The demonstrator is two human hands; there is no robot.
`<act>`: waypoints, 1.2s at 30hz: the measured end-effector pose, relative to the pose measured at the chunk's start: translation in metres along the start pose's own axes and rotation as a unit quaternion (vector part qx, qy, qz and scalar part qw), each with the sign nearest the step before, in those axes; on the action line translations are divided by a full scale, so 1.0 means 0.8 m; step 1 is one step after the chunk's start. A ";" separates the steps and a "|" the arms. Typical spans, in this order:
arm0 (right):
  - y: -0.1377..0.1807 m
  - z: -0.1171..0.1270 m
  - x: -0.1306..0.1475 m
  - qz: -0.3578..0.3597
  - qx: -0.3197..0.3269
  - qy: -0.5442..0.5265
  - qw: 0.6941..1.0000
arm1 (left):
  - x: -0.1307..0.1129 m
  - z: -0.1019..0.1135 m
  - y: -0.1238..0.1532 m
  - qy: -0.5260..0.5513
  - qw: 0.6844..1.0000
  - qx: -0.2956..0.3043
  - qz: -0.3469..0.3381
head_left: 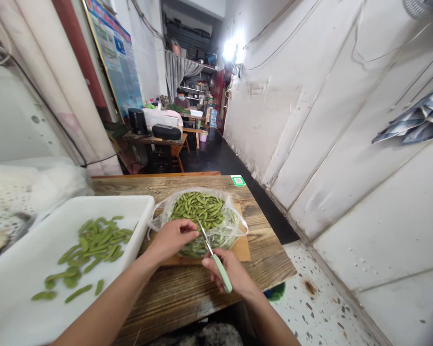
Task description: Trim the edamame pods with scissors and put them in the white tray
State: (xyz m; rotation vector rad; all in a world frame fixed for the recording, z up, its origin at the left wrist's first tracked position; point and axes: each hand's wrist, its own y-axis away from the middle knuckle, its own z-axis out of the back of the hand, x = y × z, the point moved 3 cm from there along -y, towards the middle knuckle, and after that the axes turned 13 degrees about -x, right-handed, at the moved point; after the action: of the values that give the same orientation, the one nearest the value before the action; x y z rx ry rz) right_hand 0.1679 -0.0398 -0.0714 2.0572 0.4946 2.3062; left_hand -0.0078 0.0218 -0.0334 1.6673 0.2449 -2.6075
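Observation:
A clear plastic bag (pixel 234 226) full of green soybean pods (pixel 198 206) lies open on the wooden table. My right hand (pixel 227 271) is closed around the pale green handles of a pair of scissors (pixel 208 245), whose blades point up and away over the bag. Close to the blade tips, my left hand (pixel 175 238) is pinched at the bag's near side; whatever lies between its fingertips is too small to make out. To the left, loose pods (pixel 101 240) are spread in a white plastic tray (pixel 146 216).
Beneath the bag is a light wooden board (pixel 243 252). A green QR-code card (pixel 238 180) sits at the table's far right corner. White wall panels (pixel 346 158) run along the right. Farther back, a masked person (pixel 181 101) is at another table, beyond a black speaker-like case (pixel 166 131).

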 end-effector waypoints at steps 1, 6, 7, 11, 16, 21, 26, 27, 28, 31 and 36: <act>-0.001 0.000 -0.001 0.000 0.000 -0.007 1.000 | 0.001 0.002 0.000 0.010 1.000 -0.017 0.009; -0.002 -0.002 0.000 0.014 -0.007 -0.035 0.999 | -0.003 0.001 0.005 0.213 0.965 -0.009 0.151; -0.002 -0.003 0.000 0.014 -0.005 -0.038 0.999 | -0.004 -0.001 0.006 0.260 0.948 0.003 0.183; 0.000 -0.004 0.000 0.011 0.004 -0.046 0.999 | 0.002 -0.003 0.005 0.355 0.902 -0.050 0.239; -0.001 -0.005 -0.003 0.006 -0.007 -0.053 0.999 | 0.007 -0.008 0.003 0.433 0.859 -0.033 0.272; 0.001 -0.006 0.000 0.010 0.004 -0.048 0.999 | 0.002 -0.010 0.008 0.420 0.861 -0.057 0.282; 0.005 -0.006 0.005 0.018 0.003 -0.038 0.999 | 0.000 -0.017 0.018 0.356 0.901 -0.098 0.229; 0.006 -0.006 0.006 0.022 0.001 -0.033 0.999 | 0.000 -0.019 0.019 0.343 0.908 -0.096 0.220; 0.006 -0.006 0.007 0.025 0.001 -0.028 0.999 | -0.001 -0.020 0.021 0.332 0.914 -0.093 0.212; 0.006 -0.006 0.007 0.026 0.002 -0.013 1.000 | -0.002 -0.022 0.024 0.309 0.928 -0.089 0.189; 0.005 -0.003 0.006 0.028 0.001 0.000 1.000 | -0.005 -0.022 0.026 0.264 0.947 -0.087 0.162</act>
State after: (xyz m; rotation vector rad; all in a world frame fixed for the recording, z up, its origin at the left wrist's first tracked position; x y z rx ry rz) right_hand 0.1655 -0.0431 -0.0664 2.1003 0.4455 2.3362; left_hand 0.0121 0.0038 -0.0396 2.0939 0.1859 -1.8186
